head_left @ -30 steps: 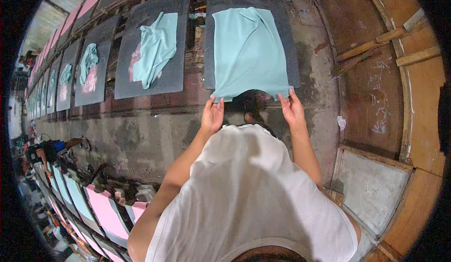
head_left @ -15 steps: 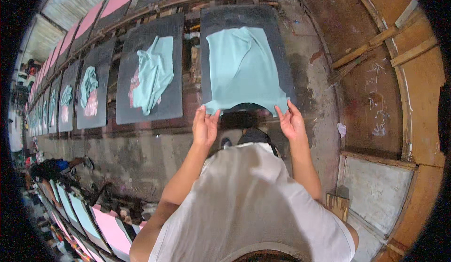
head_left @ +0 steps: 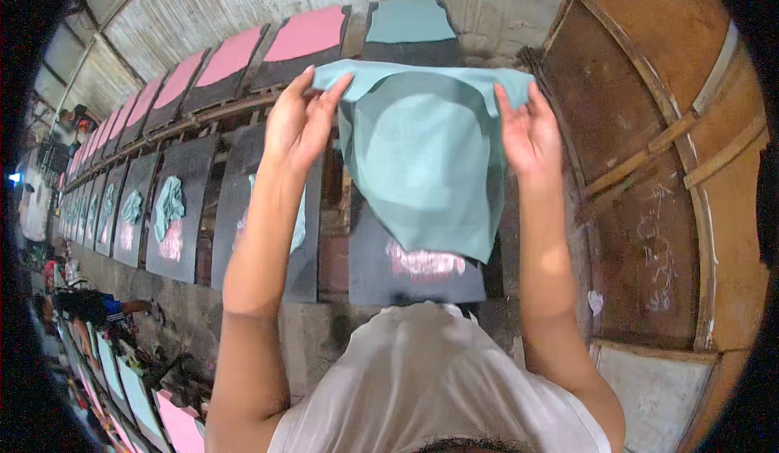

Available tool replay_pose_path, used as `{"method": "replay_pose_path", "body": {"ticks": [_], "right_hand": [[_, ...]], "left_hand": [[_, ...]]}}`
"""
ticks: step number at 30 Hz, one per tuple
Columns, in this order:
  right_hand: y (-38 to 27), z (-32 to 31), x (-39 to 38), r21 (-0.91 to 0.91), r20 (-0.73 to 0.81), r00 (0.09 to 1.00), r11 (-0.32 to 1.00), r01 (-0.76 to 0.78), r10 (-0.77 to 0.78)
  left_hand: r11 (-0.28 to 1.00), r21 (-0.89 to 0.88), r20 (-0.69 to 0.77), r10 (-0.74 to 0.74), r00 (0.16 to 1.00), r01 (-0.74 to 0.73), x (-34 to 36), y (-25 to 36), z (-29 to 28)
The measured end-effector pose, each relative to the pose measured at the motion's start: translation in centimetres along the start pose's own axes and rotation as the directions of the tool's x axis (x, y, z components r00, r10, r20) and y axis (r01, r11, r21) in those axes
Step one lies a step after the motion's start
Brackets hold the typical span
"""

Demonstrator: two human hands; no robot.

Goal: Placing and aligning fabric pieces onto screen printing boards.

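A light teal fabric piece, cut like a shirt panel (head_left: pixel 426 157), hangs stretched between my raised hands. My left hand (head_left: pixel 302 120) pinches one upper corner, and my right hand (head_left: pixel 529 128) pinches the opposite one. Between them the curved neckline edge folds over. The lower part of the panel drapes above a dark grey board (head_left: pixel 373 258). Below its hem, a shiny pinkish-white patch (head_left: pixel 426 261) shows on that board.
To the left, a row of dark boards (head_left: pixel 180 242) carries crumpled teal pieces (head_left: pixel 170 209). Behind runs another row with flat pink panels (head_left: pixel 305 34) and one flat teal panel (head_left: pixel 411 21). Brown wooden panelling (head_left: pixel 641 234) stands at the right. A person (head_left: pixel 89 307) is at the far left.
Both hands have risen away from me, lifting the teal panel off the board where it lay flat. The shiny patch beneath has come into view. My view has tilted up toward the back row.
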State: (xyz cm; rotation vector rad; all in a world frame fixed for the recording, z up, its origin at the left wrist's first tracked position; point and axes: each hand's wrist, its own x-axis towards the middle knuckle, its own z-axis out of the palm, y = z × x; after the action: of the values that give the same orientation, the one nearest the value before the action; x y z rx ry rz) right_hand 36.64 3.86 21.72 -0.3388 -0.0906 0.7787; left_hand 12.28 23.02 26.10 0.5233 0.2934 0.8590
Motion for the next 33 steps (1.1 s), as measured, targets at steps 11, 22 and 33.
{"method": "replay_pose_path", "body": {"ticks": [11, 22, 33], "right_hand": [[1.1, 4.2, 17.9, -0.083, 0.01, 0.998, 0.994, 0.068, -0.067], [4.8, -8.4, 7.3, 0.006, -0.12, 0.99, 0.998, 0.069, -0.068], [10.4, -23.5, -4.7, 0.034, -0.451, 0.89, 0.995, 0.092, -0.067]], "left_hand": [[0.886, 0.421, 0.003, 0.21, 0.978, -0.192, 19.0, -0.4, 2.3], [0.86, 0.401, -0.149, 0.4, 0.904, -0.314, 6.5, -10.0, -9.6], [0.998, 0.07, -0.366, 0.032, 0.93, -0.007, -3.3, -22.6, -28.0]]}}
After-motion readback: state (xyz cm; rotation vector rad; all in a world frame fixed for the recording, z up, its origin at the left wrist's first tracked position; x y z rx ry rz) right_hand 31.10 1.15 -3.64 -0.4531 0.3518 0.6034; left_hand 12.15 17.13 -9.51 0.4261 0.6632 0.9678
